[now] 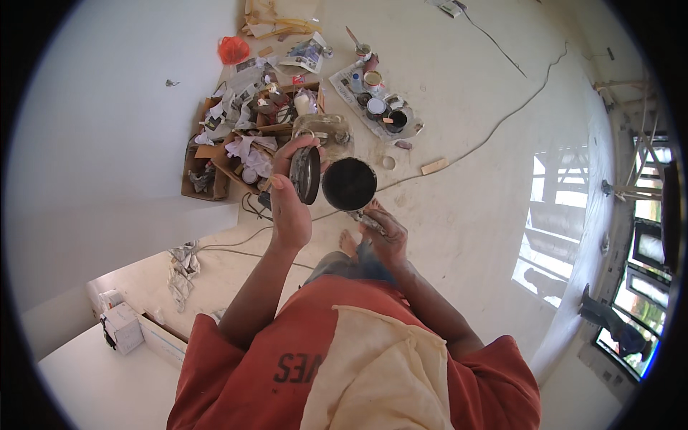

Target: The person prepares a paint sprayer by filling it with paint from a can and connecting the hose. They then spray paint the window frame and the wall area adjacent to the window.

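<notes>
The step in hand looks like steadying two vessels above the floor: the left hand (pixel 290 204) has its grip curled around a round metal tin (pixel 309 175) (perhaps only a lid), tipped on edge just beside the dark cup (pixel 349 184). The right hand's (pixel 388 233) grip closes below that cup, seemingly on a handle; whether it contains liquid, I cannot tell. Any next move calls for keeping it level. Beyond, cardboard boxes (pixel 223 188) hold crumpled paper (pixel 251 155).

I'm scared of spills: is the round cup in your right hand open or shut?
Open: nothing covers the cup; its dark inside shows. How full, I cannot tell.
</notes>
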`<state>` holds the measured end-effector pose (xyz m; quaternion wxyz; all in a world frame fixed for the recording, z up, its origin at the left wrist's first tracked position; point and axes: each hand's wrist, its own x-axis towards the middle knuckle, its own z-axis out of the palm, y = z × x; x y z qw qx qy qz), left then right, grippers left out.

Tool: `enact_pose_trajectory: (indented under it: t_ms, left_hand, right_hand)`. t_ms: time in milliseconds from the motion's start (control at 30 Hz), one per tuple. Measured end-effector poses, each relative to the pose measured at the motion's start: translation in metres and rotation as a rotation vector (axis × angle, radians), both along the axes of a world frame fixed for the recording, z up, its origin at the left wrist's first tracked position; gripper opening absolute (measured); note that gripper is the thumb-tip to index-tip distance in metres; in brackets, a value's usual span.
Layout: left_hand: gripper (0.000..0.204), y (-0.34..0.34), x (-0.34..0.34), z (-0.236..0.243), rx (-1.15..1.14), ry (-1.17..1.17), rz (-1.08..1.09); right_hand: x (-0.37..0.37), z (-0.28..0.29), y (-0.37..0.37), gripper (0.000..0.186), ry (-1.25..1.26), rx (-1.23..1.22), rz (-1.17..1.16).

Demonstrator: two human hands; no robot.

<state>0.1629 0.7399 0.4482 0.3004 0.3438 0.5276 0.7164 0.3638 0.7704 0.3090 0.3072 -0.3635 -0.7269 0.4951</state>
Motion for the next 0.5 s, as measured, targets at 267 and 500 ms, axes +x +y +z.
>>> enact_pose_trajectory:
  t_ms: [267, 500]
  left_hand:
    - [0.061, -0.028, 0.017, 0.033, -0.052, 0.740, 0.062]
    - [0.053, -0.041, 0.030, 0.044, -0.193, 1.178, -0.055]
  right_hand:
    - [0.018, 0.027, -0.030, 0.031, -0.028, -0.010, 0.032]
    - [0.019, 0.055, -0.045, 0.027, -0.021, 0.118, 0.014]
